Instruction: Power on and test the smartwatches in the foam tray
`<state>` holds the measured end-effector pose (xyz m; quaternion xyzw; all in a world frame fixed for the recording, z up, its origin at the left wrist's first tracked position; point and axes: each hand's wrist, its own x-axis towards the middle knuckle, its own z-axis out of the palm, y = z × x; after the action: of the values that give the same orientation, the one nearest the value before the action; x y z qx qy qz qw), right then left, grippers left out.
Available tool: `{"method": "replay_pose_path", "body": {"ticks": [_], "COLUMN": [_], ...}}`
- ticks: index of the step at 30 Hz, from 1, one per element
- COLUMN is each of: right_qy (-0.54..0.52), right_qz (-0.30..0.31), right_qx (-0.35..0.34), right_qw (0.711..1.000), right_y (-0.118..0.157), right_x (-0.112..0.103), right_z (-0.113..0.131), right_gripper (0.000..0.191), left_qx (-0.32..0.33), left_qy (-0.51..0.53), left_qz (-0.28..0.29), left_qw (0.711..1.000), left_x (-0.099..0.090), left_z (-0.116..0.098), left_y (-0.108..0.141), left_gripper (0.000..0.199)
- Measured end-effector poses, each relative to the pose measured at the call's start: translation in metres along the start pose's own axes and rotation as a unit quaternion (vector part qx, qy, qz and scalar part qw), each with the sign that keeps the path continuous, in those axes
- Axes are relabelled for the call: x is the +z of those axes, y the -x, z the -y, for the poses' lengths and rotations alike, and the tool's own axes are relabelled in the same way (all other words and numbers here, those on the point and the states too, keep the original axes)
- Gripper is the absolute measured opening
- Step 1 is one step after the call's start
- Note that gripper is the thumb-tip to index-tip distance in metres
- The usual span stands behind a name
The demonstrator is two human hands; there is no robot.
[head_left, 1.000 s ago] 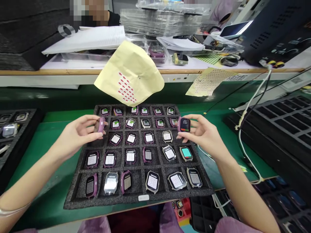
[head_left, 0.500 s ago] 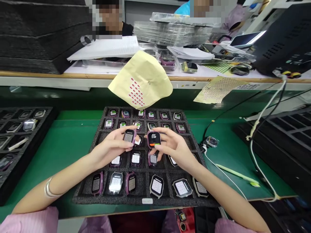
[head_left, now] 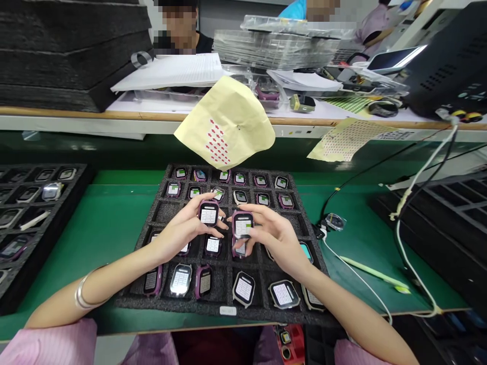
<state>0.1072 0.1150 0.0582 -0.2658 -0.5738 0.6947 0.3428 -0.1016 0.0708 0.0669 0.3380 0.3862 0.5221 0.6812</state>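
Note:
My left hand (head_left: 190,221) grips a purple watch (head_left: 209,213) by its edges, its lit screen showing a white grid. In my right hand (head_left: 272,230) is another purple watch (head_left: 242,224), whose screen shows a pale grid with a green patch under my thumb. The two watches are side by side, a small gap apart, above a black foam tray (head_left: 167,212). Rows of watches with lit screens lie in the tray's compartments; some in the middle are hidden by my hands.
Another foam tray (head_left: 76,203) stands at the left. A yellow sticker sheet (head_left: 239,121) hangs from the shelf edge (head_left: 152,121). At the right are white cables (head_left: 399,223), a green pen (head_left: 375,274) and stacked black trays (head_left: 452,223). A person (head_left: 203,43) sits beyond the shelf.
The watch in my left hand has turned to face up more. The right watch's screen has gone from dark text with an orange and green strip to a pale grid.

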Motion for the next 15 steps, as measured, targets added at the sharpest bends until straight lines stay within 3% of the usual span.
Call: {"method": "replay_pose_path", "body": {"ticks": [6, 10, 15], "right_qy": [0.047, 0.037, 0.041], "right_qz": [-0.071, -0.064, -0.052], "right_qx": [-0.004, -0.010, -0.021], "right_qw": [0.996, 0.997, 0.998], "right_y": [-0.0034, -0.0015, 0.0012], "right_x": [-0.0029, -0.0045, -0.0057], "right_z": [-0.0027, -0.0009, 0.0008], "right_gripper": [0.016, 0.015, 0.023], "left_qx": [0.023, 0.039, 0.044], "left_qy": [-0.025, -0.045, -0.043], "left_qz": [0.052, 0.057, 0.053], "left_qw": [0.998, 0.997, 0.997], "left_x": [0.0006, 0.0015, 0.0017], "left_z": [0.0069, 0.0070, 0.0069], "left_y": [0.0004, -0.0006, -0.0014], "left_gripper": [0.044, 0.033, 0.035]}}
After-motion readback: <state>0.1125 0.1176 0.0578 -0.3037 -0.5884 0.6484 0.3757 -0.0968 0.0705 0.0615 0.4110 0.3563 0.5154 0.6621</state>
